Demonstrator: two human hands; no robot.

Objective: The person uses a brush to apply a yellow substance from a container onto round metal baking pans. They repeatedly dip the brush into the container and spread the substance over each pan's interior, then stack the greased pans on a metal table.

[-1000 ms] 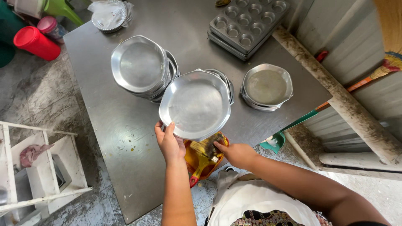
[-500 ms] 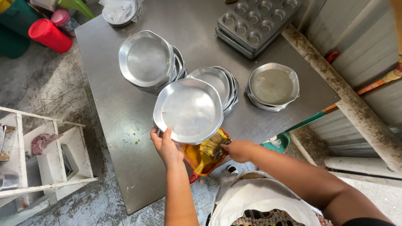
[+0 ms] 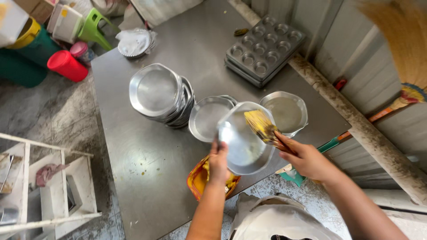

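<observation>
My left hand (image 3: 219, 162) grips the round metal pan (image 3: 246, 138), right hand (image 3: 307, 158) holds the oily pastry brush (image 3: 263, 126) w/ bristles inside; tilted pan could slip, grease drips.

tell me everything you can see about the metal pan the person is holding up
The shallow round silver metal pan looks thin and shiny, with a flat base and a low flared rim. It is lifted off the grey steel table and tilted, its inside facing the camera. The left hand grips its near rim from below. The yellow-bristled brush, held in the right hand, presses against its inner face. An orange container sits beneath it.
</observation>
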